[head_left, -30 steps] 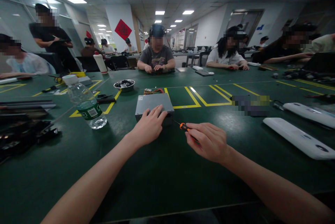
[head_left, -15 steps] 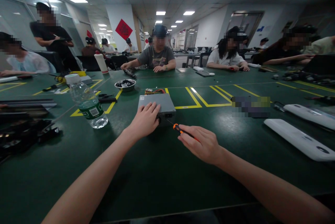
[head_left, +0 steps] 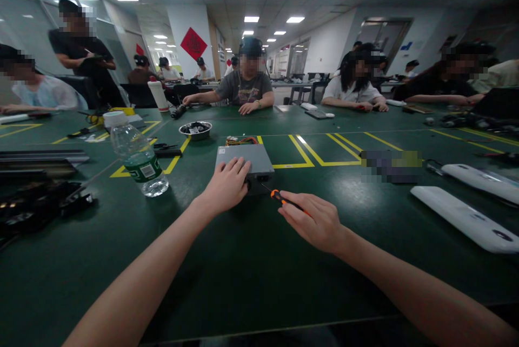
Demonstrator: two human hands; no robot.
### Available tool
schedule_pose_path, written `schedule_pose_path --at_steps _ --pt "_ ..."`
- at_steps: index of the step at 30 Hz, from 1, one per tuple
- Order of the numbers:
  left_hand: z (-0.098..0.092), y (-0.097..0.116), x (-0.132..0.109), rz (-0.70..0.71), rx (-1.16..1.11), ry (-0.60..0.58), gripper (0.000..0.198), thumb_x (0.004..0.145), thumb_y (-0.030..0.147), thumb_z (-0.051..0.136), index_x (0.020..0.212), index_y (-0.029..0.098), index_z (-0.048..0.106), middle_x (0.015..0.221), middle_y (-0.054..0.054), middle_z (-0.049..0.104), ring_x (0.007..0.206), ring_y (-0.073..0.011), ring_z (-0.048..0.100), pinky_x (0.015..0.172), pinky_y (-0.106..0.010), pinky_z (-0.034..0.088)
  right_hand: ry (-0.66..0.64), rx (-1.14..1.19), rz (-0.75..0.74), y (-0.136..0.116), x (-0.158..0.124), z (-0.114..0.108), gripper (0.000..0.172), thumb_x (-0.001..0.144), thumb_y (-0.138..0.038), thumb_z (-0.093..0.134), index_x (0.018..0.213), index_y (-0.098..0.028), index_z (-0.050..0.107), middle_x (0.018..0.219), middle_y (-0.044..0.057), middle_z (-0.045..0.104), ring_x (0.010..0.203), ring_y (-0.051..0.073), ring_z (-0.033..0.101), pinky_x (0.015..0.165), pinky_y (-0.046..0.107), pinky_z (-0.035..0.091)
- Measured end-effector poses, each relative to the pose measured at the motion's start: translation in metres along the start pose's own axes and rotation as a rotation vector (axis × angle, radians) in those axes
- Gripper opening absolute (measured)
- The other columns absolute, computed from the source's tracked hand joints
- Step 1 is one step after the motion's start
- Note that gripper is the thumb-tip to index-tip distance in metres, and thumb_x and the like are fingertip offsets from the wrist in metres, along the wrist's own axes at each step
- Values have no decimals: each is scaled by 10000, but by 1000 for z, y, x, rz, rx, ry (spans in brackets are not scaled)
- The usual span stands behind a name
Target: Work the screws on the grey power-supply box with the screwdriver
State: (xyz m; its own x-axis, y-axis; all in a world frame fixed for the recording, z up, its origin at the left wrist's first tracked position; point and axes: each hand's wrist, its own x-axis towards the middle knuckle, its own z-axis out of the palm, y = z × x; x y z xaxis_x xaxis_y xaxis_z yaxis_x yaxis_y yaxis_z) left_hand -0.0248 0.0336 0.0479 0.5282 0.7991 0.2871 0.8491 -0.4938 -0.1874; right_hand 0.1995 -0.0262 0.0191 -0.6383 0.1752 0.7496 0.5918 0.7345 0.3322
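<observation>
A grey metal computer power supply (head_left: 259, 159) lies on the green table in front of me, with bundled coloured wires (head_left: 242, 140) at its far side. My left hand (head_left: 227, 185) is laid over its near left corner, fingers stretched across the top and thumb down by the front face. An orange-and-black screwdriver (head_left: 277, 196) is held in my right hand (head_left: 314, 220), fingers closed round the handle. Its thin shaft points up and left at the lower front of the power supply; whether the tip touches a screw cannot be made out.
A clear water bottle (head_left: 141, 166) stands left of my left hand. Beyond are a metal bowl (head_left: 195, 131) of small dark parts and a white cup (head_left: 158, 96). White casings (head_left: 462, 217) lie at the right, dark parts (head_left: 36, 195) at the left. Co-workers sit across the table.
My hands, the power supply and the screwdriver keep nearly the same places, with a slight shift of the whole view. Across the table, a co-worker's hand has moved left with a dark object.
</observation>
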Motion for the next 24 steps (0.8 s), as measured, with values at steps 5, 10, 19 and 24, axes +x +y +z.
schedule_pose_path --at_steps 5,10,19,24 --pt "1 0 0 -4 3 12 490 851 291 386 1319 160 327 1387 -125 366 1282 -264 320 1003 -452 298 -7 -21 9 0 2 -2 193 800 -127 557 982 -151 496 1006 122 637 842 155 626 719 278 514" --pt "4 1 -1 4 17 32 500 850 280 380 1327 148 311 1387 -133 362 1284 -259 316 1010 -444 291 -88 -38 1 -14 7 -6 158 802 -110 533 954 -142 507 1036 146 609 974 201 592 808 329 498" --pt "3 5 -3 2 53 0 538 841 238 355 1352 96 262 1408 -161 319 1299 -274 284 1009 -459 290 -130 -87 -121 -34 17 -9 254 832 -152 493 1084 -185 490 1047 144 613 1053 236 570 786 308 511" --pt "1 7 -3 -2 56 -2 543 837 234 367 1350 85 266 1409 -164 319 1293 -271 295 1013 -456 286 -132 -100 -48 -27 15 -8 149 828 -187 522 976 -169 518 996 147 630 933 200 618 765 300 512"
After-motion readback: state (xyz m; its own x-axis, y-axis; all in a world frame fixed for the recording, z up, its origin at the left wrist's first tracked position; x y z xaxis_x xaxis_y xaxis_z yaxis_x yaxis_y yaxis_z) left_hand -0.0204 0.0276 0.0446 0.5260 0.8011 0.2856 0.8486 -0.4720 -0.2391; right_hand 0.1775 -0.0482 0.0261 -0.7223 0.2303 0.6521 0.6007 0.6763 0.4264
